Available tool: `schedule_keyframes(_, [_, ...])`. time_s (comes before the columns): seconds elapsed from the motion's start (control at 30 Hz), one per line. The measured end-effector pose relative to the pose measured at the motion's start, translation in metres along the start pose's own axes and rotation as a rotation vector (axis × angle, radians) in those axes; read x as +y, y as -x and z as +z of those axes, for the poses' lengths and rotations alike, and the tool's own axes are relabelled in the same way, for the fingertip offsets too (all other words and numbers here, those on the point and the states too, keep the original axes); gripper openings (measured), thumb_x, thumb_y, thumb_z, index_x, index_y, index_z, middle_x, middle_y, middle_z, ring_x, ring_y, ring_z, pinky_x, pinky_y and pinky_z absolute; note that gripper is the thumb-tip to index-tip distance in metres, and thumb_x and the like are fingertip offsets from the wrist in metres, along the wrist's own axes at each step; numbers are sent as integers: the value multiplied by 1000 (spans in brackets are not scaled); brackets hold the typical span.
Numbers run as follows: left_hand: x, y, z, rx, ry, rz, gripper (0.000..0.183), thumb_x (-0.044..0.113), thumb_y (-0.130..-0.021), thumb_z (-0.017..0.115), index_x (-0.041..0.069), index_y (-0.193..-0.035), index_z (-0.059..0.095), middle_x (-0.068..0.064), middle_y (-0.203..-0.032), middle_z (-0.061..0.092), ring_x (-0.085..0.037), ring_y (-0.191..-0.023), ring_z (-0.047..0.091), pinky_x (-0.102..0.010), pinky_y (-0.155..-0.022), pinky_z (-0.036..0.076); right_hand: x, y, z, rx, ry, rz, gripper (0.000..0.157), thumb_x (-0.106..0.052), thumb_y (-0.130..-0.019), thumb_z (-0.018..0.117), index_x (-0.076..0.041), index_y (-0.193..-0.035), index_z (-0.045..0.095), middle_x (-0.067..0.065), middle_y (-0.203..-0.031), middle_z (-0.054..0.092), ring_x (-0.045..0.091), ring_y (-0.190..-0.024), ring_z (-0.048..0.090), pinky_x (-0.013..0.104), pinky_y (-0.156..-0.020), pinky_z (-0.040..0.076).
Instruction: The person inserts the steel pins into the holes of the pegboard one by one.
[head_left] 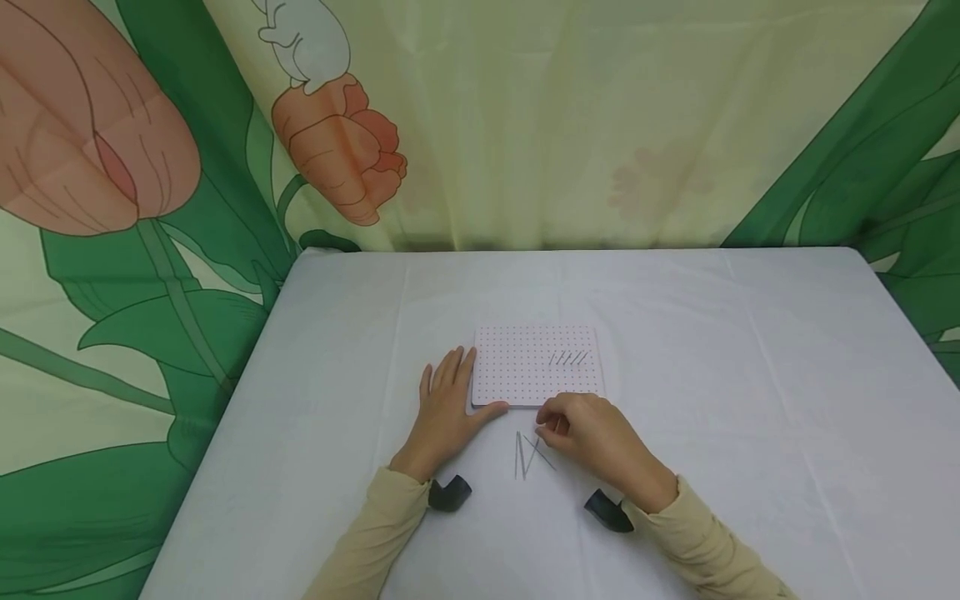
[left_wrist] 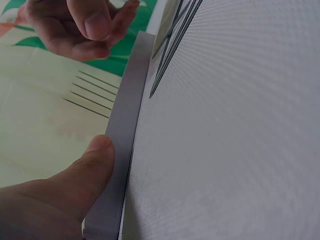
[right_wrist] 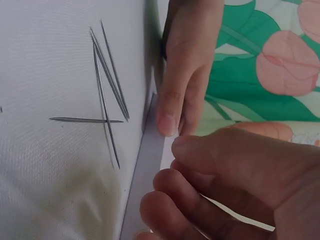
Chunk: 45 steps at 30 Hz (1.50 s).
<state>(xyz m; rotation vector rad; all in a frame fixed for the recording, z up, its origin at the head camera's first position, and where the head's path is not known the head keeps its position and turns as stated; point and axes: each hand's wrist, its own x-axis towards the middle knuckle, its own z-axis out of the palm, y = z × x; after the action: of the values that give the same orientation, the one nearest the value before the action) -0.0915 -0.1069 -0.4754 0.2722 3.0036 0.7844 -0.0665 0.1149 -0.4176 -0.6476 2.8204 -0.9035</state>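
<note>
A white pegboard (head_left: 517, 367) with a grid of small holes lies flat on the table. Several thin metal needles (left_wrist: 92, 94) stand in a row on its right part. My left hand (head_left: 447, 408) has its fingers spread along the board's left edge, while its thumb (left_wrist: 100, 155) touches the front edge. Just before that edge hovers my right hand (head_left: 592, 429), its fingers bent and the thumb apart from them in the head view; no needle shows between them. Beneath it, several loose needles (right_wrist: 110, 90) lie on the cloth, some of them crossing.
A white cloth covers the table (head_left: 750, 375). Behind it hangs a curtain (head_left: 555, 125) printed with flowers and leaves. Dark wrist-worn pieces (head_left: 450, 493) sit at the inner side of both sleeves.
</note>
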Motion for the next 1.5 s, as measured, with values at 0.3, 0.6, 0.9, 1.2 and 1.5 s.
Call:
schedule_keyframes(0.3, [-2, 1, 0, -1, 3, -2, 97, 60, -86, 67, 8, -157, 26, -15, -162, 25, -30, -152, 19, -57, -121, 4, -1, 0, 12, -36, 2, -18, 7, -11, -81, 79, -12, -80, 72, -10, -68, 62, 0, -63, 52, 20, -59, 46])
schedule_keyframes(0.6, [-1, 0, -1, -8, 5, -8, 98, 61, -86, 66, 9, -157, 25, -15, -162, 25, -29, -152, 18, -57, -121, 4, 1, -1, 24, -32, 22, -28, 10, -10, -78, 81, -14, -75, 72, -11, -65, 61, -2, -59, 50, 18, -57, 45])
schedule_keyframes(0.9, [0, 0, -1, -5, 8, -2, 98, 61, -86, 66, 9, -157, 25, -15, -162, 25, -30, -152, 18, -58, -121, 4, -1, -1, 28, 1, 67, -27, 14, -4, -80, 75, -12, -69, 69, -10, -60, 56, 1, -57, 47, 18, -53, 42])
schedule_keyframes(1.2, [0, 1, -2, 1, 0, 1, 97, 61, -86, 66, 9, -157, 26, -15, -162, 26, -30, -152, 18, -59, -121, 5, -5, 1, 29, 15, 74, -2, 23, -3, -79, 76, -15, -66, 62, -11, -58, 51, 3, -55, 44, 19, -51, 39])
schedule_keyframes(1.5, [-1, 0, 0, -6, -4, 3, 98, 61, -86, 66, 9, -157, 25, -15, -162, 26, -30, -152, 18, -58, -121, 4, -5, 3, 26, 13, 88, 150, 26, -21, -80, 83, -15, -64, 63, -9, -59, 58, 6, -53, 48, 25, -50, 42])
